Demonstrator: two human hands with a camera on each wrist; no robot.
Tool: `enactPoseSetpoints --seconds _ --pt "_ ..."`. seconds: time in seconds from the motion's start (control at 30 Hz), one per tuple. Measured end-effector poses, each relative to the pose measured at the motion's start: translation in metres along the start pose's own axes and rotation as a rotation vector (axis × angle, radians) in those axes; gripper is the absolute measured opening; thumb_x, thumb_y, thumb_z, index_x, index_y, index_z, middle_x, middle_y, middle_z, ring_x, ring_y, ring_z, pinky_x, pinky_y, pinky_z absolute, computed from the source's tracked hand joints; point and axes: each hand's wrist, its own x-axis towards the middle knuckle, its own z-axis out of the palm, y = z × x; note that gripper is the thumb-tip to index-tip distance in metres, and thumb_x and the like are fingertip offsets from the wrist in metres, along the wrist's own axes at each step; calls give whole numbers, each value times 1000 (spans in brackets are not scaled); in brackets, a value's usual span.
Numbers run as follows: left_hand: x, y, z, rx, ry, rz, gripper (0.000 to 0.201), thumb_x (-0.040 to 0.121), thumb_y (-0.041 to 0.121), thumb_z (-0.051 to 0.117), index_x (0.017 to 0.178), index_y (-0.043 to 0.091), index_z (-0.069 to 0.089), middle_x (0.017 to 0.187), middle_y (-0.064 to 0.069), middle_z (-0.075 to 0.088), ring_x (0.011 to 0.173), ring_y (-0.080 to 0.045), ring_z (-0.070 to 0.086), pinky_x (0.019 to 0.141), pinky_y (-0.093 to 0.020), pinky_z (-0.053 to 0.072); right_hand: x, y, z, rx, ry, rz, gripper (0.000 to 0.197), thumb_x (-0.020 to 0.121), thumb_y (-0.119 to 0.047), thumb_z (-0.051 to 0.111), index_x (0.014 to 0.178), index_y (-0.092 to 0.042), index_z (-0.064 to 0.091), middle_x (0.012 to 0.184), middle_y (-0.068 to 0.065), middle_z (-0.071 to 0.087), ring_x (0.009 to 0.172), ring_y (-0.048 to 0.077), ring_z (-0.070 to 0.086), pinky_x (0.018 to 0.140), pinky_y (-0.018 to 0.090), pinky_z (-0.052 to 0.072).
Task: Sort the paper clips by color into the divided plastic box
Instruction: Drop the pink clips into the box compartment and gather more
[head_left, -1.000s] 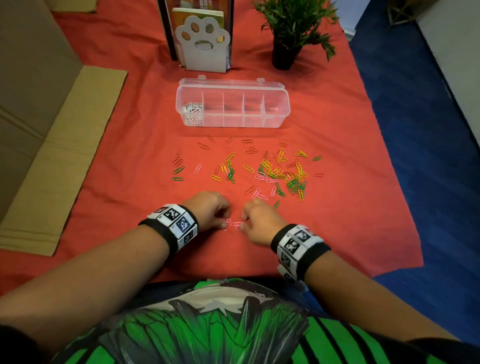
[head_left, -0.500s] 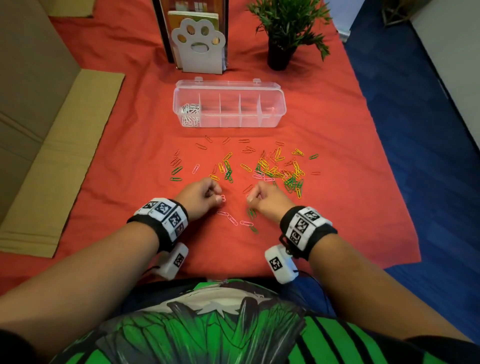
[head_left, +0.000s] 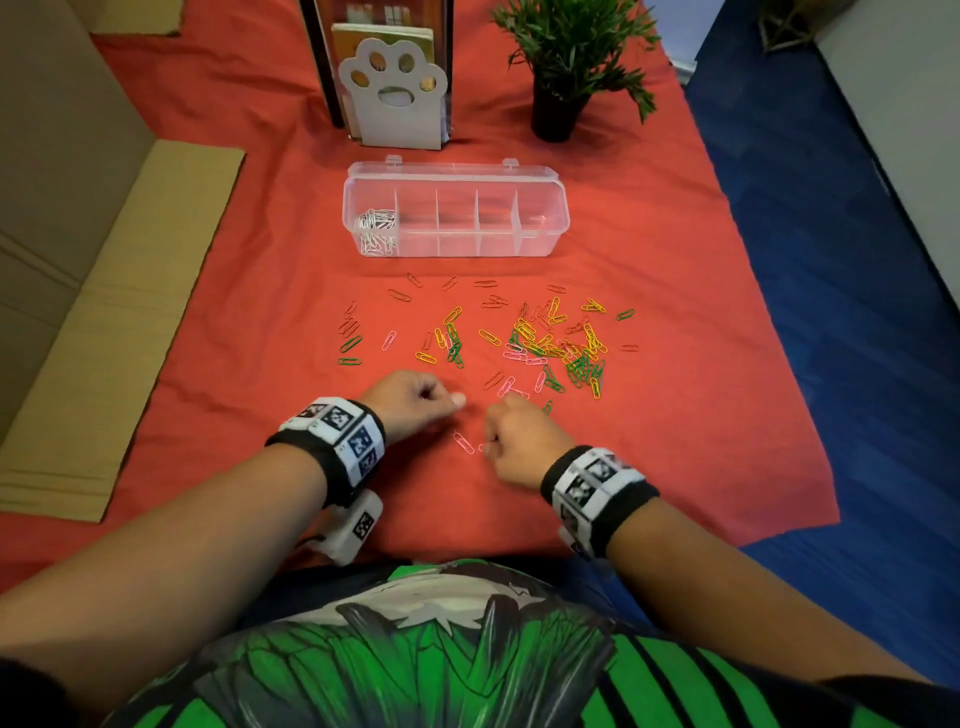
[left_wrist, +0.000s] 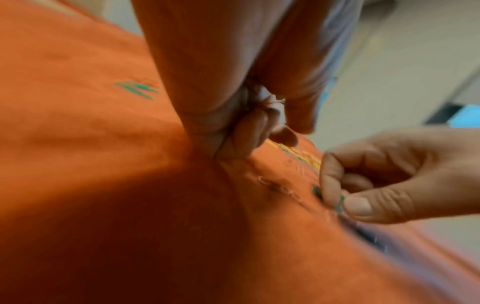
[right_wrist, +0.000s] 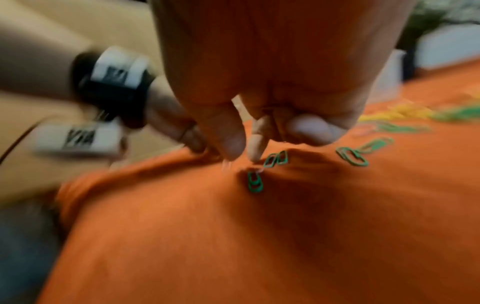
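A green and black shirt fills the near edge, and 2 arms with black and white wristbands reach out over the red cloth. The right hand has come back toward the person since half a second ago and now sits over the near clips. Its fingers are curled, and its thumb and first finger point down at the cloth, close together. The wrist views are blurry, so I cannot tell if it has a clip or not. 3 green clips lie just beside its fingertips. 1 pink clip lies on the cloth between the 2 hands. The left hand is in about the same spot as before. It is closed in a fist around some pale clips, which show only as thin wire bits in its wrist view. Past the hands, the loose paper clips are spread out: yellow, green, pink and red ones, with the red ones hard to see on the cloth. Farther on sits the clear divided box, lid open, with white clips in its left end part, as before. Behind it stand a paw-shaped holder and a small plant. Brown cardboard lies at the left.
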Motion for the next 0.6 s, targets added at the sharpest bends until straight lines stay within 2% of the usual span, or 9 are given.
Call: enactPoseSetpoints --seconds 0.07,0.13,0.23,0.33,0.4,0.47,0.53,0.6 --pt "-1 -2 0 347 -39 114 16 73 30 74 73 19 63 62 6 57 58 -9 49 57 -21 35 -5 -6 8 -216 62 -53 26 82 -14 53 107 -6 52 112 15 51 105 34 51 89 40 45" --pt "0 -4 1 644 -47 232 19 70 31 74 83 18 67 80 2 66 78 -15 58 67 -21 36 -9 -13 11 -359 99 -80 28 86 -9 44 113 -4 48 116 16 48 107 35 49 88 44 45" --pt "0 -4 3 765 -79 307 17 77 30 67 86 16 66 93 -5 69 91 -22 60 76 -26 40 -11 -17 12 -403 96 -85 28 88 -6 35 113 -3 48 115 17 48 106 36 50 86 45 45" --pt "1 -6 1 730 -80 308 15 82 28 62 85 14 65 88 -6 67 88 -25 59 74 -29 41 2 -7 9 -196 33 -84 22 84 -4 41 101 -8 54 108 16 53 101 33 53 89 41 47" --pt "3 -5 -1 562 -70 249 11 85 24 60 79 16 62 72 0 60 72 -21 56 63 -26 37 11 3 -3 93 -12 8 17 81 -4 46 80 -20 53 95 11 57 90 25 55 81 30 46" --pt "4 0 -2 249 -84 86 19 87 18 56 69 21 52 61 4 48 51 -7 47 53 -21 33 18 15 -17 377 -15 144 22 82 -6 51 69 -23 47 77 1 57 70 16 52 63 25 44" --pt "2 5 -4 -239 -97 -112 21 83 13 51 64 19 46 55 0 44 37 -3 40 44 -19 31 19 26 -28 691 -2 242 26 83 -2 51 66 -22 48 61 -3 46 48 10 40 42 19 33" --pt "-2 11 -10 -664 -159 -250 13 75 12 42 64 16 46 51 -1 50 36 -8 44 40 -15 35 20 36 -35 1041 32 288 28 86 2 45 71 -21 51 59 -1 40 42 8 34 39 17 26"
